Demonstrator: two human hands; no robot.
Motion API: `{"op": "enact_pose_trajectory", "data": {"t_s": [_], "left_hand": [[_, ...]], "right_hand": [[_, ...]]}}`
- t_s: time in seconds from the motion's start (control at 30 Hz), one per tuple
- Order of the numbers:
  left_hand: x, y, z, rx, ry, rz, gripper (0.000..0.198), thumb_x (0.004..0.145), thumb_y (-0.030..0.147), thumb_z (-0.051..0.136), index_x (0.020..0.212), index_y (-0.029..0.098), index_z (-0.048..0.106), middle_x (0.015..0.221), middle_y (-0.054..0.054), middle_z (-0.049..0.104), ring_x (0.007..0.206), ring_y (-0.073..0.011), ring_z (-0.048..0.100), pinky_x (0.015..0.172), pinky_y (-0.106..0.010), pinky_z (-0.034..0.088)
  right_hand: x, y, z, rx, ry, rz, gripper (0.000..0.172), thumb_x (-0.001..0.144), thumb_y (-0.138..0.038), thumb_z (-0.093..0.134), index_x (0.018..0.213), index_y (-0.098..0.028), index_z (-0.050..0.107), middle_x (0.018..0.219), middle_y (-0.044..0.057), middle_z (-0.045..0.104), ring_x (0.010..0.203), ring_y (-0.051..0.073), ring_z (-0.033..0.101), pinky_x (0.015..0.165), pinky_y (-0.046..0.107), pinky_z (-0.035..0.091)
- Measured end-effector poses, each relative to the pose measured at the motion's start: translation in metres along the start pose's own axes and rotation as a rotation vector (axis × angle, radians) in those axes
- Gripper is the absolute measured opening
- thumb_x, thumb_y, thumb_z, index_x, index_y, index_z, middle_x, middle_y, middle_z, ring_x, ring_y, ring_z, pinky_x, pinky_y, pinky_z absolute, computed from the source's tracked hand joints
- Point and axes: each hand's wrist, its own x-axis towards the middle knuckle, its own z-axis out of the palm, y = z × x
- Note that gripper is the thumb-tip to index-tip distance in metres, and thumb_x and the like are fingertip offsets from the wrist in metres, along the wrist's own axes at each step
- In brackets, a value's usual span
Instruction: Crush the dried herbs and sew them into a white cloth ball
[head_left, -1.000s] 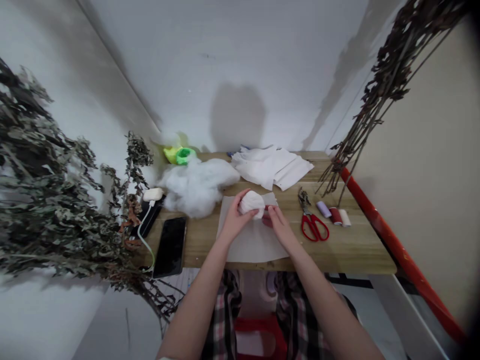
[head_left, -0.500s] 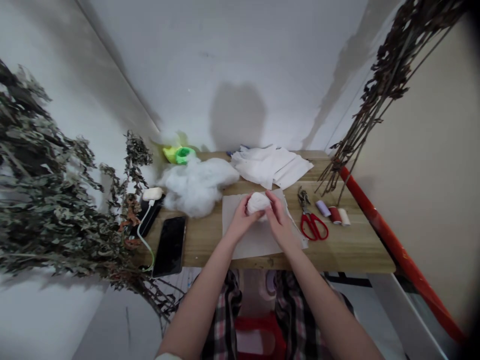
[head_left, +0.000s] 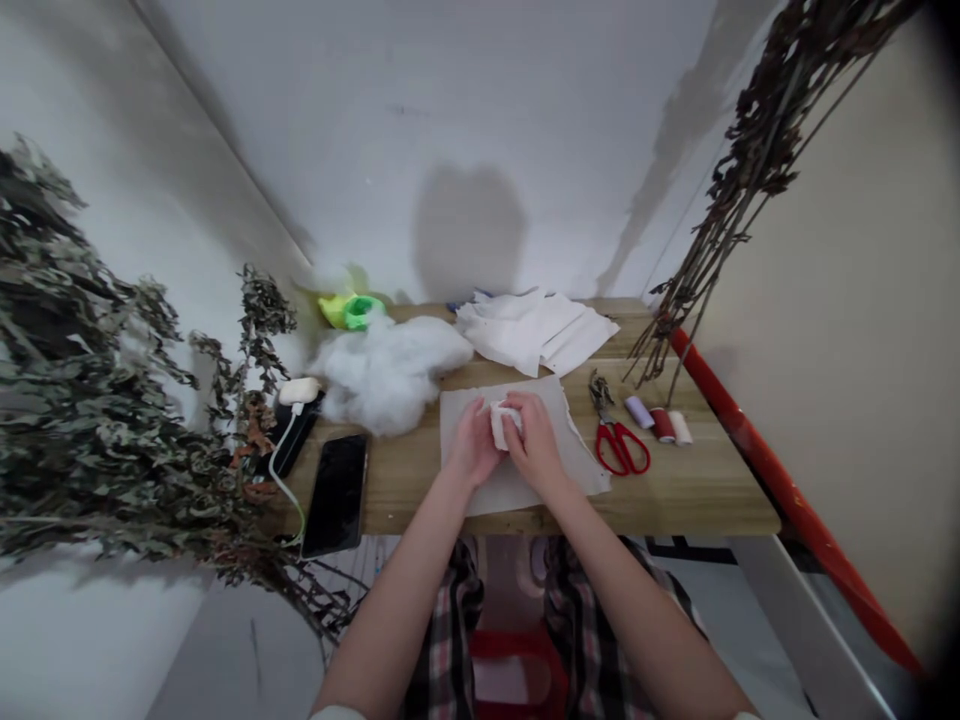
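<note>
Between my two hands is a white cloth ball (head_left: 499,424), its surface creased and partly covered by fingers. My right hand (head_left: 534,440) wraps over its right side, with the thumb pressed across the front. Cupped against the left side is my left hand (head_left: 475,445), its fingers pointing away from me. Both hands are above a light grey-white cloth sheet (head_left: 555,480) that lies flat near the table's front edge. To the right lie red-handled scissors (head_left: 622,448), with small metal-looking snips or pliers (head_left: 600,390) by their blades.
Fluffy white stuffing (head_left: 386,370) is heaped at the back left, beside a yellow-green bag (head_left: 349,310). White cloth pieces (head_left: 536,330) lie at the back. Thread spools (head_left: 661,425) are on the right, a phone (head_left: 335,495) on the left. Dried plants (head_left: 112,400) flank the table.
The ball has turned and sunk deeper between my hands. My right hand has moved left and closed over it, while my left hand has shifted to its side.
</note>
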Motion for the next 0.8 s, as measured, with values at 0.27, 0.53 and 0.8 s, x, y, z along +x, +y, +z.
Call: {"op": "enact_pose_trajectory", "data": {"t_s": [0.27, 0.53, 0.8], "left_hand": [[0.011, -0.013, 0.0, 0.009, 0.132, 0.038, 0.022, 0.077, 0.035, 0.065, 0.089, 0.016, 0.067, 0.077, -0.001, 0.068, 0.075, -0.0141, 0.062, 0.074, -0.025, 0.046], [0.013, -0.016, 0.003, -0.035, 0.193, 0.055, 0.017, 0.076, 0.03, 0.066, 0.083, 0.015, 0.068, 0.074, -0.002, 0.068, 0.075, -0.0155, 0.063, 0.078, -0.028, 0.048], [0.013, -0.016, 0.008, -0.129, 0.2, 0.114, 0.015, 0.08, 0.023, 0.058, 0.087, 0.014, 0.068, 0.085, -0.005, 0.07, 0.087, -0.0172, 0.064, 0.088, -0.029, 0.048]], "right_hand": [[-0.003, -0.004, 0.004, -0.017, 0.023, -0.008, 0.02, 0.095, -0.026, 0.033, 0.099, -0.021, 0.052, 0.108, 0.011, 0.057, 0.107, 0.023, 0.052, 0.096, 0.047, 0.042], [-0.003, -0.004, 0.003, 0.029, 0.027, 0.058, 0.031, 0.095, -0.025, 0.035, 0.123, -0.021, 0.049, 0.12, 0.012, 0.058, 0.114, 0.021, 0.052, 0.099, 0.044, 0.042], [-0.003, -0.004, 0.005, 0.018, 0.021, 0.053, 0.043, 0.084, -0.035, 0.059, 0.125, -0.024, 0.052, 0.123, 0.01, 0.059, 0.125, 0.026, 0.047, 0.104, 0.048, 0.038]]}}
